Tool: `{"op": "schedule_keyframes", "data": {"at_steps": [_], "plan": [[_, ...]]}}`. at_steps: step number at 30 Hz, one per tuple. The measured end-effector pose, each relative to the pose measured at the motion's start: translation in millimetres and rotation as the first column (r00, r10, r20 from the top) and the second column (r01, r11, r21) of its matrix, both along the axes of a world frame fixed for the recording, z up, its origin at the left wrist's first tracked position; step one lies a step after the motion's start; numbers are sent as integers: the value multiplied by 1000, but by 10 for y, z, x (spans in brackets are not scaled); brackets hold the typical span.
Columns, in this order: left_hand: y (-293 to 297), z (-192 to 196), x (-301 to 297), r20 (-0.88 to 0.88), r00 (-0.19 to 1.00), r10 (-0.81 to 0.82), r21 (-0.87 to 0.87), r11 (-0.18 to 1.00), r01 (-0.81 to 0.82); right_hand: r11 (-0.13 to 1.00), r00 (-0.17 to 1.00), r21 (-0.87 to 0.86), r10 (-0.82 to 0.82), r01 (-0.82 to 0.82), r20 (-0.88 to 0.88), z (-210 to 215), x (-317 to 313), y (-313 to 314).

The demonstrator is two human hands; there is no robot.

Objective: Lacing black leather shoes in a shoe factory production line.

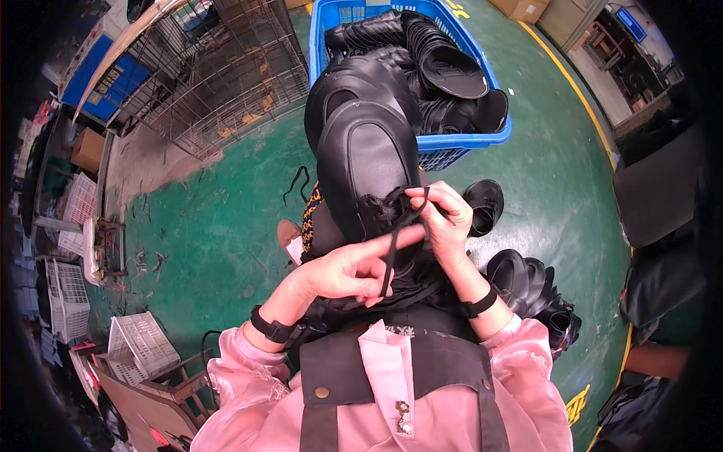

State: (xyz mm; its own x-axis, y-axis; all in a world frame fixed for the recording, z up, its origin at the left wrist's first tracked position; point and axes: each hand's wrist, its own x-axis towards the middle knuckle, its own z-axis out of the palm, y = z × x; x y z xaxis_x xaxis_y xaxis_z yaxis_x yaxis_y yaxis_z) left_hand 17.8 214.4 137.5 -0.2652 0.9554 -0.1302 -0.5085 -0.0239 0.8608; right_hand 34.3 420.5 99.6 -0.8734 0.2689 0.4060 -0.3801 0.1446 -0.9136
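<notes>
A black leather shoe [376, 154] lies in front of me, its toe pointing away and its lacing end close to my hands. My right hand [447, 226] pinches a black shoelace [398, 239] between thumb and fingertips, just right of the eyelets. My left hand [335, 273] has its index finger stretched out to the right, touching the lace near my right hand. Its other fingers are curled, and the lace hangs down against their tips. More black shoe uppers [335, 94] are stacked under and beyond this shoe.
A blue plastic basket [471, 140] full of black shoe uppers stands ahead. On the green floor to the right are a single black shoe [484, 205] and a row of shoes [527, 282]. A wire cage [226, 90] stands far left, white crates [139, 346] nearer left.
</notes>
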Motion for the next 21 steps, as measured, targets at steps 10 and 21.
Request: {"op": "schedule_keyframes", "data": {"at_steps": [10,21], "plan": [[102,8,68,-138,944,299,-157,935,-319,919,929,149,347,-364,126,126,71,47],[107,124,16,-733,591,335,-119,793,-597,793,639,-404,608,-456,472,407,110,123]]}}
